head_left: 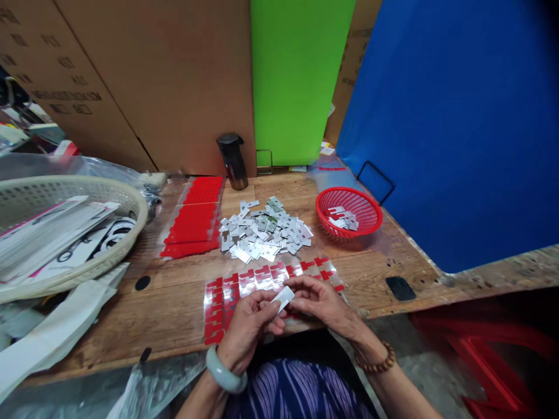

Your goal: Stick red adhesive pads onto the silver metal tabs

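Observation:
Between my hands is a small flat metal piece [283, 298], held over the table's front edge. My left hand [255, 317] pinches its lower left end between thumb and fingers. The fingers of my right hand [317, 299] are bent close to its right side; whether they grip anything is hidden. Under and behind the hands lies a clear sheet with rows of red stickers [215, 308]. Farther back is a loose pile of similar metal pieces [266, 230]. Several more pieces lie in a red plastic basket [371, 215] at the right.
Stacked red sticker sheets [194, 215] lie left of the pile, with a dark bottle [234, 163] behind. A large cream basket [137, 224] of printed cards stands far left. Cardboard, a green panel [297, 81] and a blue panel [458, 134] border the table [174, 302].

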`<state>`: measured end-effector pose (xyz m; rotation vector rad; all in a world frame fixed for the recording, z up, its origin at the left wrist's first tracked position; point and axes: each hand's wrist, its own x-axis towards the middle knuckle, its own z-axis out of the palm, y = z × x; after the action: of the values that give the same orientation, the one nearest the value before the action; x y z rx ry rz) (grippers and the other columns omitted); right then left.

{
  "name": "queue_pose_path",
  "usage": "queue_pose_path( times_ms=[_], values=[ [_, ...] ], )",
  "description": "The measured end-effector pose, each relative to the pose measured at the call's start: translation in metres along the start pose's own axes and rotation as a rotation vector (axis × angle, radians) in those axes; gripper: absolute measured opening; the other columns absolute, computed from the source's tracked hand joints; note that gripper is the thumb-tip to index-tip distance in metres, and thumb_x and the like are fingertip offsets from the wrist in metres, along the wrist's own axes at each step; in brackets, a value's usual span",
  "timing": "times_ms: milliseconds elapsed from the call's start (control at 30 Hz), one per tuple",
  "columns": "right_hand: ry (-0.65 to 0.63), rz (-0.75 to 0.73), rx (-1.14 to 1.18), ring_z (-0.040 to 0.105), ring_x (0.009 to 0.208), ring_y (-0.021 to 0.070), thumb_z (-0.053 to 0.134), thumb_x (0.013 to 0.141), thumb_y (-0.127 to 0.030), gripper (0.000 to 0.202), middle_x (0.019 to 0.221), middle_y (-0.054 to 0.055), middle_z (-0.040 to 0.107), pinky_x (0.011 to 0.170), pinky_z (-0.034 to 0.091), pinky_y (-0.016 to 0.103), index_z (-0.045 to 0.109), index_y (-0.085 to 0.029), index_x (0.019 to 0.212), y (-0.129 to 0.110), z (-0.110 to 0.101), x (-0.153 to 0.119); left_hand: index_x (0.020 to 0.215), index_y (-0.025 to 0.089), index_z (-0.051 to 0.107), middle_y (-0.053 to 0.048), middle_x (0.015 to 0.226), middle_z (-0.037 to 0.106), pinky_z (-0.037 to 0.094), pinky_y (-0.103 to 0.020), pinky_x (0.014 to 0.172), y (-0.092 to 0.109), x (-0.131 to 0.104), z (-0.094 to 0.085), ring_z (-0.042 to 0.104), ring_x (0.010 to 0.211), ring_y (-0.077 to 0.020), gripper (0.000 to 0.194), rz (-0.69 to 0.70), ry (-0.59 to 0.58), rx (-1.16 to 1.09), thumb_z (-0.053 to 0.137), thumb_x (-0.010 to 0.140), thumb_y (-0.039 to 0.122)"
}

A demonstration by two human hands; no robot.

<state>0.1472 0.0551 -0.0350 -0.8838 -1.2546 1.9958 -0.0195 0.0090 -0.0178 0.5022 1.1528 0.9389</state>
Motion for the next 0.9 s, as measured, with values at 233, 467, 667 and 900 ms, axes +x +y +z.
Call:
queue_pose_path(
  times_ms=[233,467,667,900],
  values=[
    [-0.031,-0.058,-0.135,0.057,0.074,0.0112,0.067,0.073,-0.031,0.024,0.081,0.0,0.061,0.068,0.045,0.023,0.059,-0.017,0.092,0.003,-0.006,-0.009,0.081,0.009,0.063,-0.006,0.065,0.066,0.045,-0.015,0.042,0.005,-0.004,0.001,0.056,0.043,-0.0062,0.027,-0.106,-0.115,-0.005,0.075,0.064,0.025],
    [-0.043,-0.054,-0.17,0.054,0.066,0.0088,0.064,0.075,-0.028,0.016,0.075,-0.002,0.057,0.06,0.042,0.019,0.059,-0.017,0.087,0.001,-0.001,-0.017,0.082,0.009,0.063,-0.006,0.064,0.067,0.044,-0.014,0.038,0.003,-0.004,-0.003,0.055,0.04,-0.006,0.024,-0.171,-0.189,-0.024,0.073,0.066,0.023],
    [0.163,-0.081,-0.285,0.056,0.069,0.011,0.061,0.077,-0.029,0.035,0.087,0.002,0.059,0.063,0.045,0.023,0.053,-0.019,0.11,-0.002,-0.015,-0.01,0.078,0.008,0.062,-0.007,0.07,0.067,0.046,-0.014,0.043,0.003,0.001,-0.003,0.057,0.045,-0.0056,0.021,-0.081,-0.071,-0.027,0.072,0.066,0.022],
    [0.468,-0.331,-0.979,0.054,0.076,0.0171,0.049,0.081,-0.016,0.011,0.078,0.003,0.06,0.071,0.041,0.029,0.059,-0.018,0.078,-0.005,-0.024,0.012,0.083,0.008,0.06,-0.009,0.072,0.069,0.052,-0.016,0.052,0.004,0.013,-0.011,0.063,0.053,-0.0093,0.021,0.021,0.109,-0.05,0.071,0.068,0.018]
  ],
)
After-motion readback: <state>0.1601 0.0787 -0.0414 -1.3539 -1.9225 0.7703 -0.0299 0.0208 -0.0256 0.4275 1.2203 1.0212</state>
